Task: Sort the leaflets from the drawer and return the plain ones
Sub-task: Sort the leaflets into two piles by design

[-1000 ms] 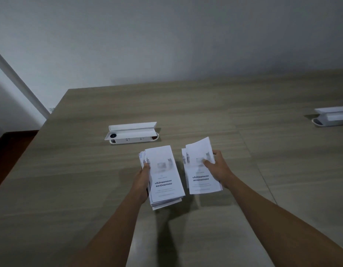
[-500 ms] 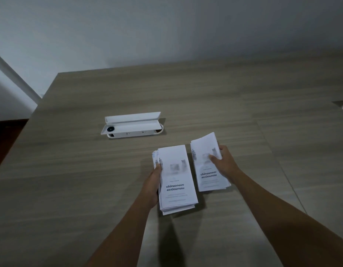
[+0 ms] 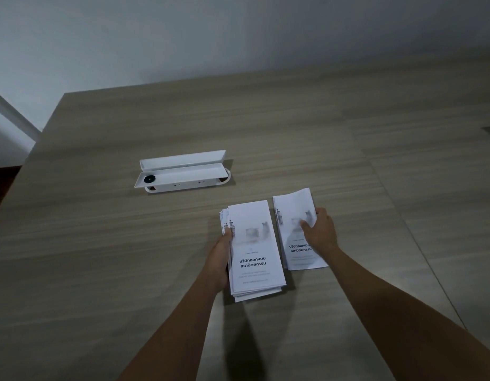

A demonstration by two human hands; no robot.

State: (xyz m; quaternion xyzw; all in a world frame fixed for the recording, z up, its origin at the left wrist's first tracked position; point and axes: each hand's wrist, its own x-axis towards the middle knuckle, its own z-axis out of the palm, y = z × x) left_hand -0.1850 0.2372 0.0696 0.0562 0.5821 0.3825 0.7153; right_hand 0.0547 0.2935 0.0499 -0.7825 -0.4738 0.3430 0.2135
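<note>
Leaflets (image 3: 254, 248) lengthwise, tops away.

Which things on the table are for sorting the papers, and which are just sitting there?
For the job:
- thick leaflet stack, held by the left hand
- smaller leaflet pile under the right hand

Just lying about:
- white open case
- wooden table

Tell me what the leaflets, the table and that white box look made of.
Leaflets: thin white printed paper; the edges fan and the far corner of the pile under the right hand curls. Table: matte wood-grain top, likely laminate, with straight seams. White box: smooth moulded plastic by its look, faint sheen.
</note>
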